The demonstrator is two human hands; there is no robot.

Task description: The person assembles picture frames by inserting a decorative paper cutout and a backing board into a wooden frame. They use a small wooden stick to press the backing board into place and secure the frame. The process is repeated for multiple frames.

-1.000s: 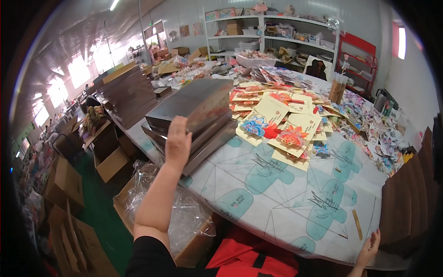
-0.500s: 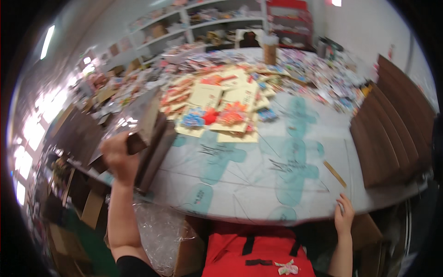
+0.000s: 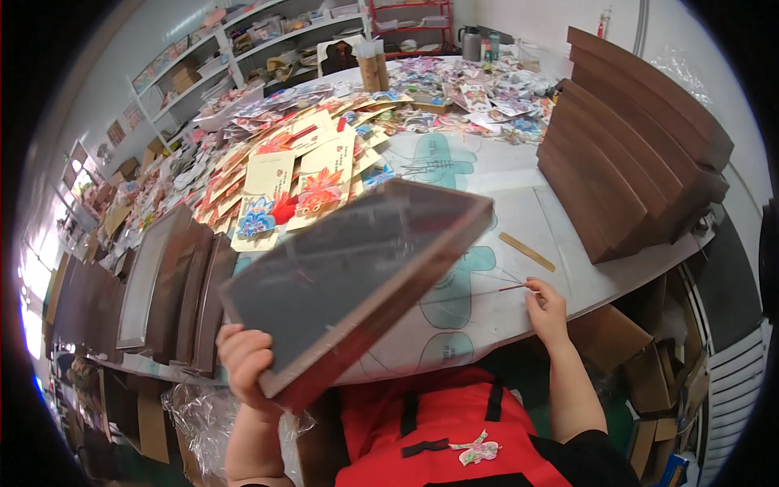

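My left hand [image 3: 246, 364] grips the near left corner of a brown box frame [image 3: 341, 280] with a dark grey panel and a shiny front. The frame is held tilted above the table, hiding part of it. My right hand [image 3: 545, 310] is over the table's near right part, its thumb and fingers pinched at a thin dark reddish stick-like piece [image 3: 511, 287], too small to name. A flat yellowish strip [image 3: 527, 252] lies on the table just beyond that hand. Cream cards [image 3: 268, 178] with red and blue flower-like ornaments lie in an overlapping pile behind the frame.
More brown frames [image 3: 166, 284] stand at the table's left edge, and a stack of them [image 3: 625, 154] rises at the right. Small colourful packets [image 3: 438, 77] cover the far table around a brown holder [image 3: 371, 69]. Cardboard boxes [image 3: 617, 333] sit below the right edge.
My left hand has brought a frame from the left group over the table's middle. My right hand's fingers have closed around a thin piece. The whole view has shifted.
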